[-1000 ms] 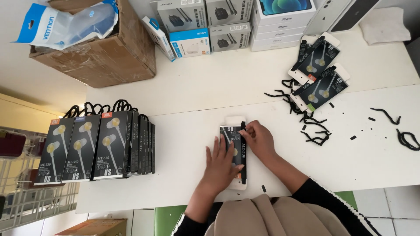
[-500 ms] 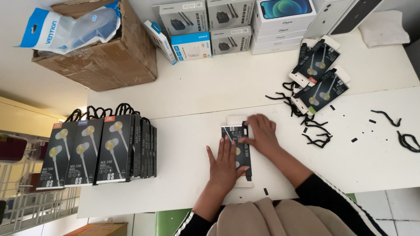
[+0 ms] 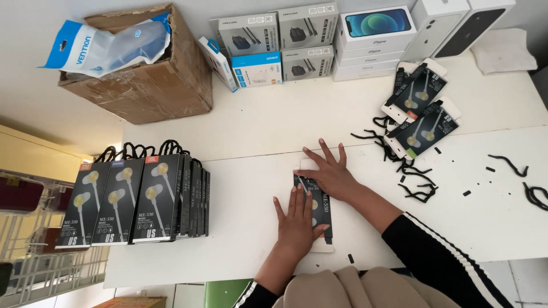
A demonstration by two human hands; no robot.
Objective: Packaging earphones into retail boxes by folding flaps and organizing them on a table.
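The left hand [image 3: 297,223] lies flat on the near end of a black earphone box [image 3: 319,208]. Its fingers are spread wide and press down; they grip nothing. The box lies flat on the white surface [image 3: 245,188], near the middle, close to the person. Just past it, the right hand [image 3: 331,174] lies flat on the far end of the same box, fingers spread too, holding nothing.

To the left stands a row of the same black boxes [image 3: 142,199]. To the right lie black twist ties [image 3: 414,179] and two more earphone packs [image 3: 419,108]. Far left sits a brown cardboard box [image 3: 148,80]. At the far edge are stacked phone boxes [image 3: 374,40].
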